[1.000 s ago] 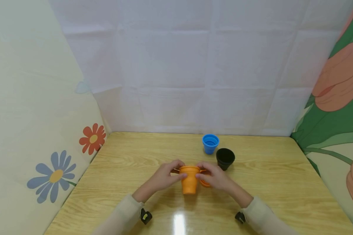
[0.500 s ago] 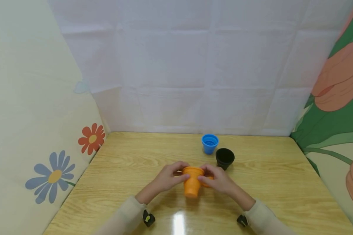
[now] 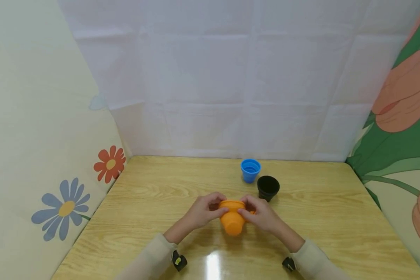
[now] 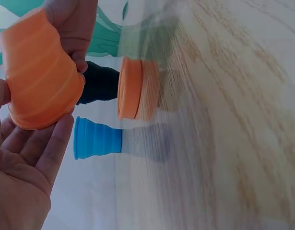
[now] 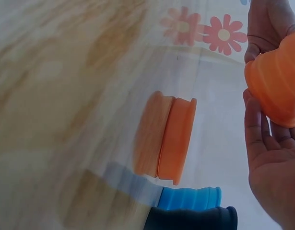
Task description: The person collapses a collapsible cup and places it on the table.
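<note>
Two sleeves, the left sleeve [image 3: 148, 256] and the right sleeve [image 3: 316, 260], enter over the near edge of the worktop [image 3: 336, 214]. Left hand [image 3: 206, 213] and right hand [image 3: 260, 214] are both engaged: each grip pinches the orange cup [image 3: 232, 219] near its rim, thumb on the near side, fingers behind. Cup is held in front of the wearer, off the worktop, tilted with its base towards the wearer. Its stepped wall looks bent out of line.

Handling assessment: probably light, soft and flexible, with little risk of breakage. Surface appears smooth; slip is judged minor because the ridges should give purchase. Recommended hold is the rim, from opposite sides, as found; squeezing the thin lower wall would likely make it fold.

Just beyond, partly hidden by the right hand in the head view, a low orange piece [image 4: 129, 88] rests on the worktop; whether it is a lid or a collapsed cup cannot be determined. Farther off, the black cup [image 3: 268, 188] stands upright, mouth up. Farthest, the blue cup [image 3: 250, 170] stands upright just beside it, before the white cloth [image 3: 196, 77].
</note>
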A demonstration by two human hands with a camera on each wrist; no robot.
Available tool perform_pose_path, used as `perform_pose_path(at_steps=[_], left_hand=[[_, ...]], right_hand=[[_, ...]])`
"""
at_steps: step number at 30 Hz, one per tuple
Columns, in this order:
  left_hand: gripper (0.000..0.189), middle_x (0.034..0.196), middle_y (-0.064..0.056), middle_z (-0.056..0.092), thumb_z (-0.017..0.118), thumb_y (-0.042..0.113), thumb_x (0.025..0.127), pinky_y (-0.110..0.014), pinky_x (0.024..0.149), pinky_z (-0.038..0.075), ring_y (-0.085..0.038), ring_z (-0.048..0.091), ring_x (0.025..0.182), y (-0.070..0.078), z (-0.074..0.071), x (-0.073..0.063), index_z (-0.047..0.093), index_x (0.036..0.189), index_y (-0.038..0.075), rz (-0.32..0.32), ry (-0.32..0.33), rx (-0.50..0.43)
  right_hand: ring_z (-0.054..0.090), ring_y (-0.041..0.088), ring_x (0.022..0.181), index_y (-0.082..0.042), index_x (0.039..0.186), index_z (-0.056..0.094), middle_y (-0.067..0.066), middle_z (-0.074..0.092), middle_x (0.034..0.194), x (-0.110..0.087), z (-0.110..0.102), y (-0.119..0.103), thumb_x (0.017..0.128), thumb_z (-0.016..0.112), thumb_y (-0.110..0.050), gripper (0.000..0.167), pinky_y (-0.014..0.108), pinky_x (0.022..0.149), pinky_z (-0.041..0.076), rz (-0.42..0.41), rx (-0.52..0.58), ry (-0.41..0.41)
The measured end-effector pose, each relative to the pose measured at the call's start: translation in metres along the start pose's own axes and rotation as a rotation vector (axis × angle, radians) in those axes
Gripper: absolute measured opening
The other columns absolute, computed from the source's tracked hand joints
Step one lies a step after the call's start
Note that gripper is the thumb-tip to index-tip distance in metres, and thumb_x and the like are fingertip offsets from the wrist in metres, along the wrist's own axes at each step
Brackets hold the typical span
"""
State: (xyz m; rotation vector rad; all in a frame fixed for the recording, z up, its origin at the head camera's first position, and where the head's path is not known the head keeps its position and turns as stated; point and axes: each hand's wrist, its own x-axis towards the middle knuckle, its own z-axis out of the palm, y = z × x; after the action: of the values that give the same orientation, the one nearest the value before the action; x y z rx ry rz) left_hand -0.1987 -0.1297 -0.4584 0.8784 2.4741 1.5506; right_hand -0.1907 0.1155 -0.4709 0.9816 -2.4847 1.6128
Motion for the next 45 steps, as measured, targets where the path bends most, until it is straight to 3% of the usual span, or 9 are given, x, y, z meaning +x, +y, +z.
perform_pose_path(at_steps=[9, 18, 26, 32, 36, 40, 45], left_hand=[[0.020, 0.107, -0.018, 0.073, 0.063, 0.007, 0.100, -0.022, 0.075, 0.059, -0.008, 0.069, 0.088, -0.001, 0.004, -0.002, 0.064, 0.117, -0.003, -0.021, -0.008, -0.065], [0.022, 0.112, -0.023, 0.070, 0.060, 0.007, 0.102, -0.026, 0.078, 0.060, -0.008, 0.069, 0.093, -0.002, 0.002, -0.004, 0.060, 0.121, -0.005, 0.017, -0.076, -0.181], [0.020, 0.109, -0.021, 0.072, 0.061, 0.004, 0.100, -0.024, 0.077, 0.060, -0.009, 0.069, 0.092, -0.004, 0.004, -0.004, 0.061, 0.118, -0.005, 0.027, -0.045, -0.133], [0.023, 0.114, -0.022, 0.072, 0.060, 0.006, 0.102, -0.024, 0.080, 0.059, -0.022, 0.071, 0.098, -0.004, 0.005, -0.004, 0.061, 0.122, -0.006, 0.039, 0.038, -0.053], [0.025, 0.115, -0.021, 0.072, 0.060, 0.008, 0.102, -0.024, 0.079, 0.059, -0.022, 0.071, 0.098, -0.003, 0.006, -0.004, 0.062, 0.123, -0.005, 0.014, 0.071, -0.048], [0.028, 0.114, -0.021, 0.071, 0.058, 0.012, 0.104, -0.028, 0.075, 0.061, -0.014, 0.070, 0.091, -0.003, 0.005, -0.005, 0.061, 0.126, -0.005, -0.027, 0.049, -0.116], [0.037, 0.119, -0.028, 0.066, 0.059, 0.008, 0.102, -0.037, 0.080, 0.062, -0.011, 0.068, 0.093, -0.003, 0.003, -0.005, 0.054, 0.134, -0.010, -0.041, -0.040, -0.243]], right_hand=[[0.062, 0.007, 0.082, -0.004, 0.107, 0.067, 0.007, 0.072, 0.098, 0.000, 0.000, 0.004, 0.100, 0.064, -0.009, 0.009, 0.024, 0.075, 0.057, 0.013, -0.026, 0.013], [0.061, 0.005, 0.079, -0.002, 0.110, 0.069, 0.008, 0.074, 0.097, -0.001, 0.002, 0.005, 0.101, 0.062, -0.008, 0.013, 0.023, 0.071, 0.056, 0.019, -0.055, 0.058], [0.064, 0.007, 0.089, 0.001, 0.125, 0.064, 0.016, 0.070, 0.112, -0.005, 0.000, 0.004, 0.106, 0.055, -0.016, 0.027, 0.025, 0.077, 0.059, 0.136, 0.120, -0.016], [0.064, 0.009, 0.107, 0.009, 0.141, 0.049, 0.029, 0.059, 0.131, -0.005, -0.006, 0.005, 0.106, 0.053, -0.014, 0.041, 0.028, 0.089, 0.058, 0.150, 0.276, -0.082], [0.061, 0.011, 0.116, 0.010, 0.146, 0.041, 0.032, 0.051, 0.141, -0.005, -0.009, 0.005, 0.105, 0.057, -0.015, 0.051, 0.026, 0.096, 0.055, 0.171, 0.348, -0.126], [0.061, 0.014, 0.116, 0.009, 0.146, 0.041, 0.031, 0.051, 0.140, -0.005, -0.009, 0.005, 0.104, 0.057, -0.012, 0.050, 0.023, 0.095, 0.054, 0.168, 0.332, -0.130], [0.062, 0.018, 0.115, 0.010, 0.143, 0.045, 0.029, 0.057, 0.134, -0.005, -0.009, 0.003, 0.102, 0.054, -0.002, 0.043, 0.022, 0.095, 0.053, 0.155, 0.257, -0.079]])
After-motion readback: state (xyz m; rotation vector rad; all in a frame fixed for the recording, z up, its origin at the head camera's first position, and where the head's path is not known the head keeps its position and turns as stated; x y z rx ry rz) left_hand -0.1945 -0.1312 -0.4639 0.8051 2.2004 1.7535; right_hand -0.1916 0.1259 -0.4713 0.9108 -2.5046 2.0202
